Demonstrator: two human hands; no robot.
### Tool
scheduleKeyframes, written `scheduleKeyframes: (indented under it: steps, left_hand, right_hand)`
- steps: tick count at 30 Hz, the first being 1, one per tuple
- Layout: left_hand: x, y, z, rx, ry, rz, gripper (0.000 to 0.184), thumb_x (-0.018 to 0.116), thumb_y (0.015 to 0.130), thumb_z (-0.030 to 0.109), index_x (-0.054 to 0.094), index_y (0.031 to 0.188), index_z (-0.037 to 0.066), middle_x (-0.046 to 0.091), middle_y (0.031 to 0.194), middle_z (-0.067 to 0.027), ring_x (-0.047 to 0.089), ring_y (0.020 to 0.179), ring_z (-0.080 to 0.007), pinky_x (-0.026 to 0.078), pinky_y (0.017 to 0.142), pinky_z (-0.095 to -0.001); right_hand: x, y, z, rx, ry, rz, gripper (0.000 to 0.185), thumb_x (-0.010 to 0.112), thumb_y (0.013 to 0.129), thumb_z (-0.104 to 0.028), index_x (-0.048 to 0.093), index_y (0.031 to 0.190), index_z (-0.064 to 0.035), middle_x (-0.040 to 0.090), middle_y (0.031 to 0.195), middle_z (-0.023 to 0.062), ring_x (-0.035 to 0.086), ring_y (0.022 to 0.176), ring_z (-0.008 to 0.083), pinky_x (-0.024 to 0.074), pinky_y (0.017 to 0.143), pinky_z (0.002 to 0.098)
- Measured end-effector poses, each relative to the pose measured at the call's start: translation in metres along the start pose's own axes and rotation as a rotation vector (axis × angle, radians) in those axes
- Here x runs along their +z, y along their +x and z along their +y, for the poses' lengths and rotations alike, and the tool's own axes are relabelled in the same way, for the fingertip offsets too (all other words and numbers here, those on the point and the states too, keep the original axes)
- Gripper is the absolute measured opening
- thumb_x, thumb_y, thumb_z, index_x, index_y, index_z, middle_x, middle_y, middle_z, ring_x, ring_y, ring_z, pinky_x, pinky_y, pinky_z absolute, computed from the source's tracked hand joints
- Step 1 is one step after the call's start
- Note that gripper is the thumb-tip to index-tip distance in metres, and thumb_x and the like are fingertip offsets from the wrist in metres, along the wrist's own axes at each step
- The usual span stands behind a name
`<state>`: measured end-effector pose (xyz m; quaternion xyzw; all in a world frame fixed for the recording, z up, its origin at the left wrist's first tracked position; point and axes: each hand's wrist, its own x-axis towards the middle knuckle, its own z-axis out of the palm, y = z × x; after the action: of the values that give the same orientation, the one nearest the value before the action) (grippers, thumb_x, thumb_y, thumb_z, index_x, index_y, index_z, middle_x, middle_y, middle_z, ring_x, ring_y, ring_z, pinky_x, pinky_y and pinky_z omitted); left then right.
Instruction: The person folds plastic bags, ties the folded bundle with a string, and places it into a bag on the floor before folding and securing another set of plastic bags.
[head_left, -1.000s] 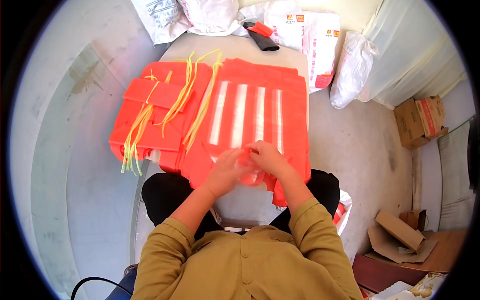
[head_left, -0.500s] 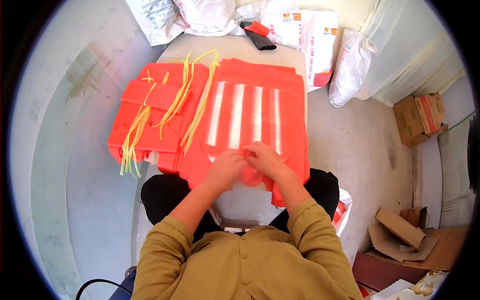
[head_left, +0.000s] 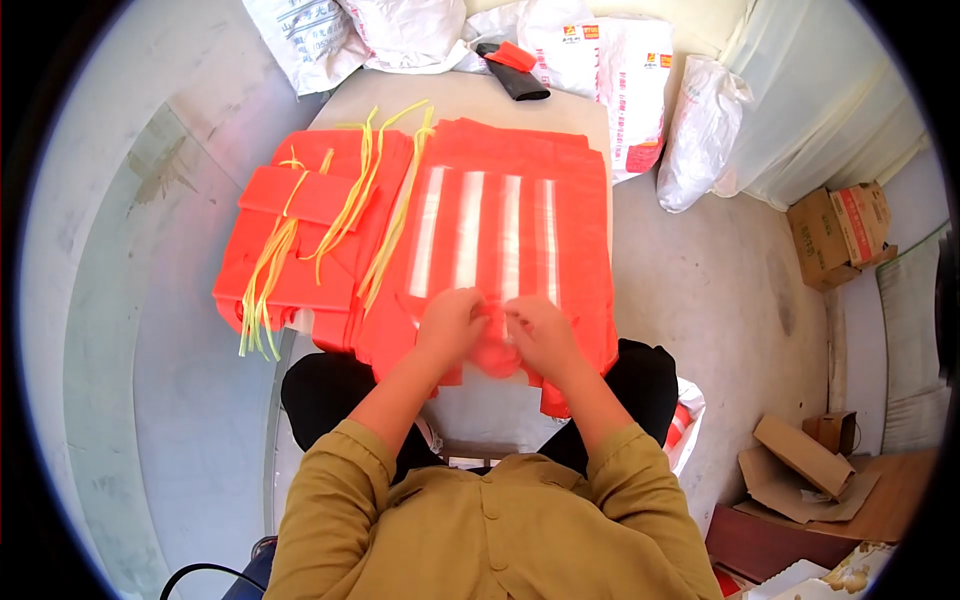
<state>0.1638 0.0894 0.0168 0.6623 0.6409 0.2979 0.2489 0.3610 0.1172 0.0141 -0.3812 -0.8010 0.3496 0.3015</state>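
Both of my hands are at the near edge of an orange-red fabric piece (head_left: pixel 580 240) with several silvery-white stripes, which lies flat on a stack of similar fabric. My left hand (head_left: pixel 452 325) has its fingers pinched on the near edge of this fabric. Just to its right, my right hand (head_left: pixel 543 335) is also closed, with its fingertips on the same edge. A bunched, slightly blurred fold of orange-red material hangs between the two hands. Left of the stack lies a folded orange-red pile (head_left: pixel 325 255) with yellow ties (head_left: pixel 268 270) spread over it.
Under the fabric is a beige tabletop (head_left: pixel 375 95). A black roll (head_left: pixel 520 82) with an orange-red scrap lies at its far edge. White printed sacks (head_left: pixel 630 85) stand behind. On the right are cardboard boxes (head_left: pixel 835 235) and a flattened carton (head_left: pixel 805 470).
My hands have drawn slightly apart, with a small gap now between the fingertips. My left hand has risen a little and my right has dropped a little. The piles are unchanged.
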Motion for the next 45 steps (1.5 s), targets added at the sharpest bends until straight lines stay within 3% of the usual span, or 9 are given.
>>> scheduleKeyframes:
  steps: [4, 7, 10, 13, 16, 25, 31, 37, 45]
  left_hand:
    - [0.002, 0.001, 0.001, -0.087, 0.022, -0.004, 0.016, 0.070, 0.084, 0.011, 0.063, 0.094, 0.001, 0.066, 0.087, -0.0180, 0.063, 0.088, -0.0391, 0.050, 0.076, -0.0479]
    - [0.011, -0.001, -0.012, 0.109, 0.040, 0.151, 0.021, 0.073, 0.083, 0.007, 0.067, 0.103, 0.004, 0.067, 0.088, -0.0146, 0.065, 0.086, -0.0346, 0.052, 0.075, -0.0429]
    - [0.008, -0.011, -0.020, 0.026, 0.029, -0.005, 0.035, 0.071, 0.084, 0.007, 0.068, 0.118, 0.006, 0.069, 0.101, -0.0142, 0.066, 0.097, -0.0334, 0.053, 0.085, -0.0428]
    - [-0.007, -0.016, -0.026, 0.192, 0.250, -0.127, 0.042, 0.072, 0.083, 0.009, 0.068, 0.125, 0.008, 0.069, 0.114, -0.0121, 0.064, 0.107, -0.0320, 0.052, 0.094, -0.0433]
    - [-0.026, -0.029, -0.013, 0.459, 0.336, 0.037, 0.039, 0.071, 0.081, 0.009, 0.070, 0.120, 0.008, 0.068, 0.118, -0.0107, 0.062, 0.111, -0.0316, 0.051, 0.098, -0.0441]
    - [-0.029, -0.014, -0.030, 0.374, 0.350, -0.055, 0.034, 0.065, 0.083, 0.005, 0.073, 0.116, 0.010, 0.070, 0.108, -0.0098, 0.064, 0.103, -0.0314, 0.053, 0.090, -0.0435]
    - [-0.065, -0.012, 0.004, 0.042, 0.339, -0.468, 0.025, 0.068, 0.086, 0.016, 0.074, 0.110, 0.008, 0.072, 0.100, -0.0149, 0.067, 0.096, -0.0361, 0.053, 0.083, -0.0465]
    - [-0.091, -0.019, -0.016, -0.063, 0.167, -0.251, 0.031, 0.074, 0.086, 0.027, 0.071, 0.106, 0.003, 0.071, 0.089, -0.0168, 0.070, 0.091, -0.0345, 0.054, 0.080, -0.0423]
    - [-0.089, -0.016, -0.057, -0.278, 0.066, -0.192, 0.023, 0.070, 0.092, 0.024, 0.067, 0.098, 0.002, 0.069, 0.084, -0.0137, 0.067, 0.080, -0.0310, 0.053, 0.073, -0.0414]
  right_hand:
    - [0.001, -0.013, -0.006, -0.171, -0.143, -0.144, 0.033, 0.067, 0.087, -0.002, 0.067, 0.120, -0.0025, 0.066, 0.124, 0.0141, 0.061, 0.113, 0.0367, 0.0518, 0.096, 0.0434]
    - [0.001, -0.014, -0.001, -0.204, -0.150, -0.119, 0.037, 0.069, 0.084, -0.001, 0.067, 0.121, -0.0026, 0.066, 0.126, 0.0129, 0.059, 0.119, 0.0343, 0.0507, 0.099, 0.0426]
    - [0.004, -0.014, -0.003, -0.154, -0.167, -0.093, 0.037, 0.068, 0.084, -0.002, 0.067, 0.122, -0.0038, 0.066, 0.128, 0.0110, 0.059, 0.118, 0.0336, 0.0510, 0.099, 0.0422]
    - [0.004, -0.011, 0.003, -0.181, -0.306, -0.113, 0.039, 0.067, 0.084, -0.002, 0.067, 0.123, -0.0050, 0.066, 0.129, 0.0090, 0.060, 0.117, 0.0330, 0.0515, 0.099, 0.0420]
    - [-0.002, -0.007, -0.002, -0.173, -0.368, -0.164, 0.041, 0.065, 0.083, -0.001, 0.068, 0.123, -0.0066, 0.066, 0.130, 0.0076, 0.061, 0.115, 0.0321, 0.0521, 0.098, 0.0418]
    - [0.001, 0.005, 0.010, -0.205, -0.373, -0.113, 0.036, 0.062, 0.085, -0.005, 0.066, 0.121, -0.0040, 0.070, 0.108, 0.0140, 0.066, 0.103, 0.0334, 0.0536, 0.089, 0.0446]
    - [-0.033, 0.016, -0.031, 0.279, -0.290, -0.606, 0.032, 0.053, 0.095, -0.011, 0.067, 0.124, -0.0110, 0.071, 0.110, 0.0157, 0.066, 0.102, 0.0351, 0.0526, 0.087, 0.0458]
    - [-0.046, 0.044, -0.018, 0.401, -0.168, -0.635, 0.027, 0.053, 0.098, -0.015, 0.068, 0.120, -0.0075, 0.071, 0.100, 0.0101, 0.065, 0.092, 0.0243, 0.0515, 0.083, 0.0392]
    - [-0.038, 0.072, 0.031, 0.453, -0.086, -0.564, 0.027, 0.060, 0.097, -0.022, 0.069, 0.116, -0.0051, 0.068, 0.099, 0.0061, 0.061, 0.091, 0.0180, 0.0511, 0.081, 0.0345]
